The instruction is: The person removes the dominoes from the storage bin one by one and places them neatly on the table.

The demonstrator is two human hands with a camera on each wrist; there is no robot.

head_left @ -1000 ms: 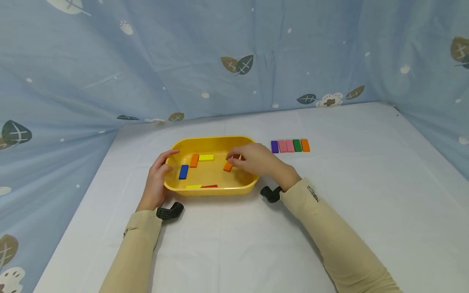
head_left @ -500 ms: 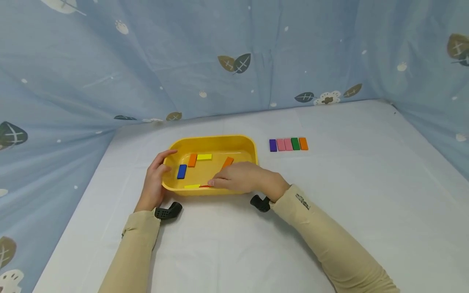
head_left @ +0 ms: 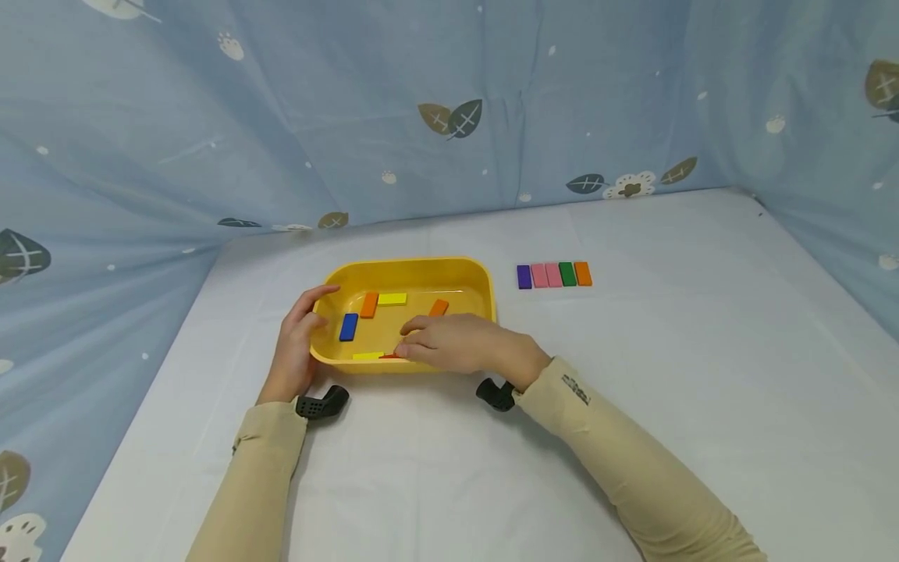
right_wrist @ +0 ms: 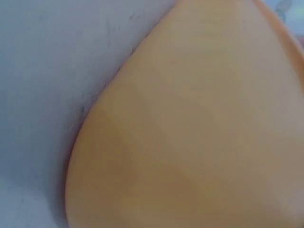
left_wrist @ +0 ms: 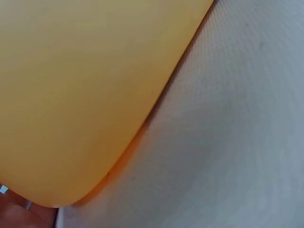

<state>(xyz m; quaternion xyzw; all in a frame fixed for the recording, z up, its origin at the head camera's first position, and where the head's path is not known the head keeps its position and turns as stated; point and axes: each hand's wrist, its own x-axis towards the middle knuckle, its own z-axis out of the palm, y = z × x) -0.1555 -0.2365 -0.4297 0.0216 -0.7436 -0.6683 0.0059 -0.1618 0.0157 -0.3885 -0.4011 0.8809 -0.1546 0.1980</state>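
My left hand (head_left: 291, 343) grips the left end of a yellow plastic tub (head_left: 407, 367), thumb over the rim. Inside, my right hand (head_left: 460, 343) reaches down at the front wall, its thumb at a red domino-like block (head_left: 388, 357). The hand covers most of that block, so whether it is pinched is hidden. Beside it lies a yellow block (head_left: 367, 356). Farther in are a blue block (head_left: 348, 327), an orange block (head_left: 368, 305), another yellow block (head_left: 392, 299) and a second orange block (head_left: 438, 307). Both wrist views show mainly the tub's outer wall (left_wrist: 85, 95).
Right of the tub, a row of blocks lies on the white cloth: purple (head_left: 524, 277), two pink (head_left: 546, 275), green (head_left: 567, 274) and orange (head_left: 583, 273). A blue patterned curtain (head_left: 351, 117) closes off the table's back and sides.
My right hand has let go of the right-hand orange block, which lies in the tub, and moved left and nearer to the red block at the front wall. My left hand stays on the tub.
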